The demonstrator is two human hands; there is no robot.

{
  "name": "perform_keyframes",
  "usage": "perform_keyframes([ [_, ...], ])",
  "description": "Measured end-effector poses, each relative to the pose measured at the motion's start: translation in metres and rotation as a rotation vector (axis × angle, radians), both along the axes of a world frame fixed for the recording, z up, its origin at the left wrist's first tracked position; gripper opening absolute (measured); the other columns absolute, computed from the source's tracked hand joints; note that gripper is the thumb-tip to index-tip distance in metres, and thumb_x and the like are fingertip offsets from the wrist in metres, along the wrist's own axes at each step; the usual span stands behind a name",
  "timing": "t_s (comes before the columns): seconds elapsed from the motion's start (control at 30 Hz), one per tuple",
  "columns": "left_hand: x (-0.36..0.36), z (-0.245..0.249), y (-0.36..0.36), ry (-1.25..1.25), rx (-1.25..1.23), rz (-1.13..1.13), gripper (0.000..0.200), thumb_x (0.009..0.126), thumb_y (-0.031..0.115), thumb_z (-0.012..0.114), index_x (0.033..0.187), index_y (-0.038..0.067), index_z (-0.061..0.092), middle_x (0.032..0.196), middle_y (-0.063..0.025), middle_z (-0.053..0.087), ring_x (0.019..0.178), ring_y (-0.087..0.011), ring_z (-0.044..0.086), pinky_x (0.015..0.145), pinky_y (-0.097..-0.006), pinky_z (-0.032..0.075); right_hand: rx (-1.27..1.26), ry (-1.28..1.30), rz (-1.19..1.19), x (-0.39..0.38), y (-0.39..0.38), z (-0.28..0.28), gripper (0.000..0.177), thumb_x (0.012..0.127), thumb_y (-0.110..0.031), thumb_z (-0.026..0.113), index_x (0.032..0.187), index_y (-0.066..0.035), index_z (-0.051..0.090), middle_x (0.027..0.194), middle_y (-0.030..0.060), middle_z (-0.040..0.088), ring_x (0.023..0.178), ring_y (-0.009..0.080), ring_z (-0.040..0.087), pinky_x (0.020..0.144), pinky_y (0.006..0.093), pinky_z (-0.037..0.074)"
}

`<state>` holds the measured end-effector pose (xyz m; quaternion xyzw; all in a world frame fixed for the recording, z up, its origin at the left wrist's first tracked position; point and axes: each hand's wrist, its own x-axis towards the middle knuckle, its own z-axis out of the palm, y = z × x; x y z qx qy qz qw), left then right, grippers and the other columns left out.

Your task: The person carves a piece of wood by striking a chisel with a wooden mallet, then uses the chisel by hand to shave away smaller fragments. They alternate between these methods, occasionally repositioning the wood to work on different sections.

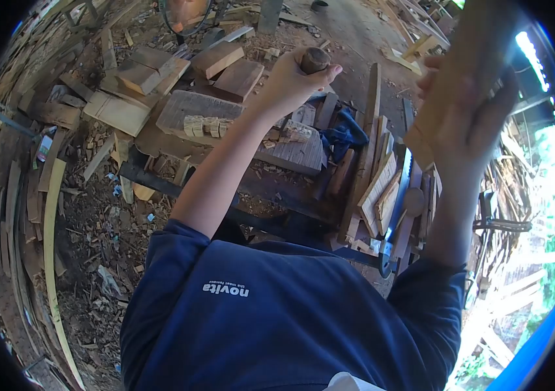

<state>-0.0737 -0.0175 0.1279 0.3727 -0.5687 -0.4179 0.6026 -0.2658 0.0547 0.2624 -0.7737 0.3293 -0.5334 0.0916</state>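
Observation:
My left hand (290,79) is closed around a round wooden handle (315,60), whose blunt brown end shows above the fist; its lower part is hidden. Raised close to the camera at the right, my right hand (465,133) grips a blurred, thick piece of wood (479,49). Below my left hand lies a worn wooden slab (183,107) with crumbly wood pieces (207,126) on it. A dark blue cloth (346,133) sits just right of the slab.
Several cut blocks (238,79) lie beyond the slab. To the right are long wood strips (370,130) and a saw-like metal blade (400,202). Chips and scraps cover the ground (95,260). Stacked planks (16,215) line the left, and a wheel-like ring (209,16) stands at the back.

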Motion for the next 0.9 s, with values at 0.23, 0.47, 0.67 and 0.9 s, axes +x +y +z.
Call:
perform_keyframes([
  [0.23, -0.013, -0.004, 0.001, 0.032, -0.050, -0.007, 0.021, 0.088, 0.026, 0.077, 0.084, 0.009, 0.065, 0.070, 0.0037, 0.061, 0.064, -0.0040, 0.055, 0.061, -0.0218, 0.044, 0.619, 0.670, -0.015, -0.010, -0.001, 0.009, 0.044, 0.101, -0.024, 0.055, 0.139, -0.006, 0.045, 0.078, 0.0112, 0.065, 0.069, 0.0158, 0.064, 0.063, 0.0321, 0.050],
  [0.47, -0.008, 0.002, 0.011, 0.018, 0.026, 0.047, 0.019, 0.088, 0.025, 0.076, 0.084, 0.009, 0.066, 0.070, 0.0044, 0.061, 0.063, -0.0034, 0.053, 0.061, -0.0215, 0.044, 0.399, 0.289, 0.010, -0.011, 0.005, 0.026, 0.040, 0.101, -0.021, 0.054, 0.137, -0.006, 0.045, 0.082, 0.0102, 0.065, 0.067, 0.0136, 0.063, 0.057, 0.0299, 0.048],
  [0.67, -0.007, -0.008, 0.006, 0.056, -0.055, 0.021, 0.022, 0.087, 0.024, 0.077, 0.087, 0.005, 0.067, 0.072, 0.0014, 0.064, 0.066, -0.0053, 0.056, 0.063, -0.0242, 0.048, 0.608, 0.710, 0.059, -0.004, 0.008, -0.002, 0.038, 0.100, -0.018, 0.051, 0.134, -0.004, 0.041, 0.076, 0.0186, 0.063, 0.065, 0.0263, 0.064, 0.065, 0.0392, 0.049],
  [0.9, -0.009, -0.006, 0.006, 0.008, -0.012, 0.110, 0.021, 0.088, 0.023, 0.076, 0.087, 0.005, 0.067, 0.072, 0.0020, 0.064, 0.066, -0.0051, 0.055, 0.063, -0.0235, 0.045, 0.367, 0.451, -0.020, -0.003, 0.011, 0.030, 0.039, 0.101, -0.020, 0.055, 0.136, -0.007, 0.042, 0.074, 0.0073, 0.061, 0.066, 0.0139, 0.063, 0.057, 0.0283, 0.048],
])
